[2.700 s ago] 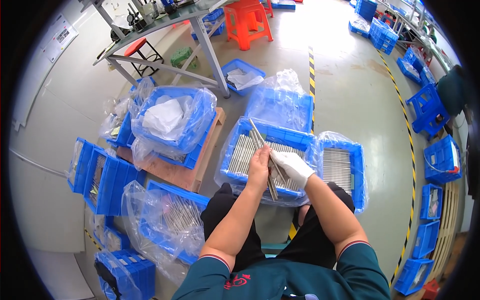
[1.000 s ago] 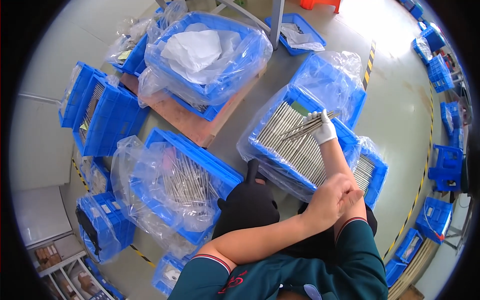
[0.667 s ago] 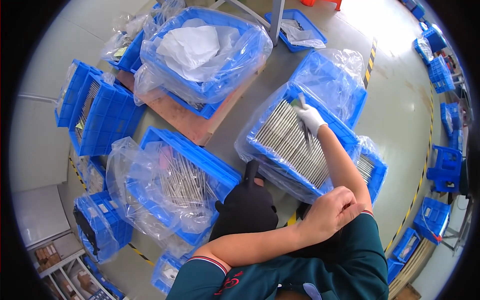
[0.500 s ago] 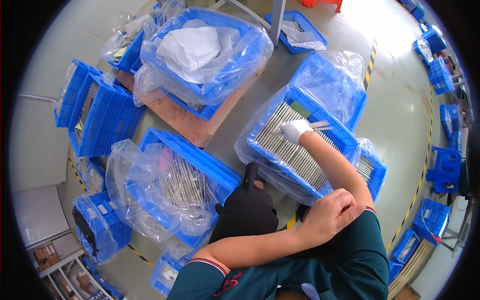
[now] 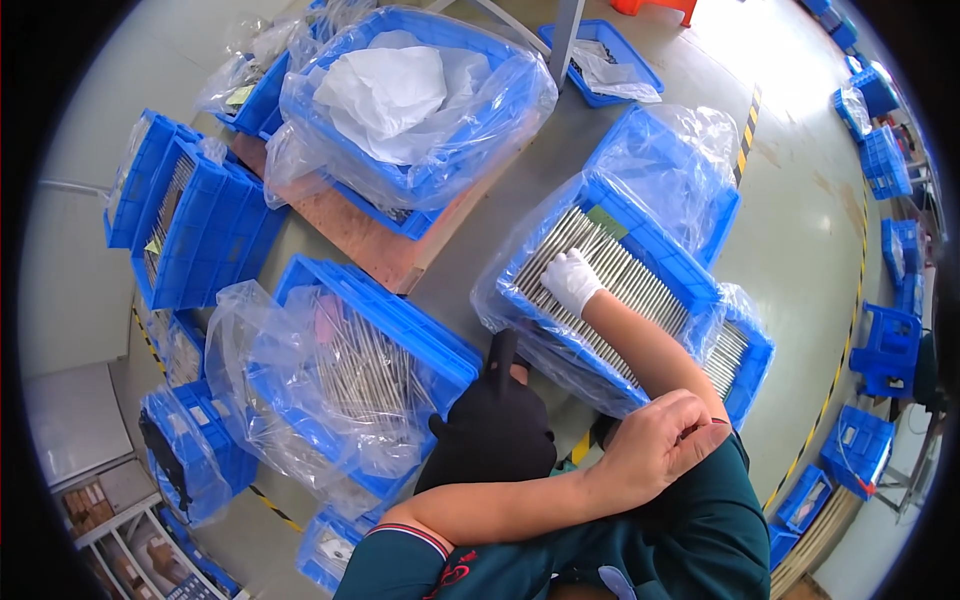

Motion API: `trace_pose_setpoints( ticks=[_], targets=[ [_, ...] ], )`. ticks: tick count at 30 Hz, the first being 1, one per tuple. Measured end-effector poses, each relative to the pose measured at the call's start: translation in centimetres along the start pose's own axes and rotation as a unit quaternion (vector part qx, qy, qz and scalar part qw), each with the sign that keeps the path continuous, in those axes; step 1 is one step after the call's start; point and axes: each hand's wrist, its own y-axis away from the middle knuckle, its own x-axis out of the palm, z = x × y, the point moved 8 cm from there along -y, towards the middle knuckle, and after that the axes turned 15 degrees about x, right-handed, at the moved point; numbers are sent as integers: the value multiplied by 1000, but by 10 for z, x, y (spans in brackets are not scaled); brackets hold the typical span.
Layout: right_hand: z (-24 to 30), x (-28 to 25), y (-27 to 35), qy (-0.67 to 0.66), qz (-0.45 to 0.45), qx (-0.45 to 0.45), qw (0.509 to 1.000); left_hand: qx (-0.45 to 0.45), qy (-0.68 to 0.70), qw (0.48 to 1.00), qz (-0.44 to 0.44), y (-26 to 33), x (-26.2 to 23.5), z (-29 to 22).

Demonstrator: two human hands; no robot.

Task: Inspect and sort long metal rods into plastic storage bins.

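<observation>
My right hand (image 5: 572, 280), in a white glove, reaches into a plastic-lined blue crate (image 5: 655, 255). Its fingers curl down onto thin metal rods (image 5: 640, 290) lying side by side in a tight row; the fingertips are hidden against them. My bare left hand (image 5: 660, 440) is across my body, by my right upper arm. Its thumb and fingers are closed at the edge of my right sleeve (image 5: 700, 490), and a bit of the dark red trim shows between them. A green slip (image 5: 606, 222) lies at the far end of the rods.
To the left, a lined blue crate (image 5: 450, 360) holds loose, jumbled rods (image 5: 365, 360). Beyond it, another blue crate (image 5: 490, 60) with white sheeting stands on a wooden board (image 5: 310, 220). A smaller crate of rods (image 5: 760, 350) sits right of my forearm. A grey metal leg (image 5: 565, 40) rises at the back.
The few rods that stuck out slantwise from my right hand now lie with the row. That hand has moved slightly nearer. My left hand now meets the right sleeve's edge.
</observation>
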Motion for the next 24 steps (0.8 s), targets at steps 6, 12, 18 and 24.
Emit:
trace_pose_setpoints(
  ticks=[6,12,18,24],
  targets=[
    [-10,-10,22,-61,-50,48,996,4,11,1000,-2,1,2,0],
    [-53,-10,41,-203,-127,183,954,-1,21,1000,-4,3,3,0],
    [-51,-14,35,-220,-198,145,944,0,25,1000,-2,3,5,2],
    [-38,-5,20,-219,-175,94,955,-32,35,999,14,2,7,1]
  ],
)
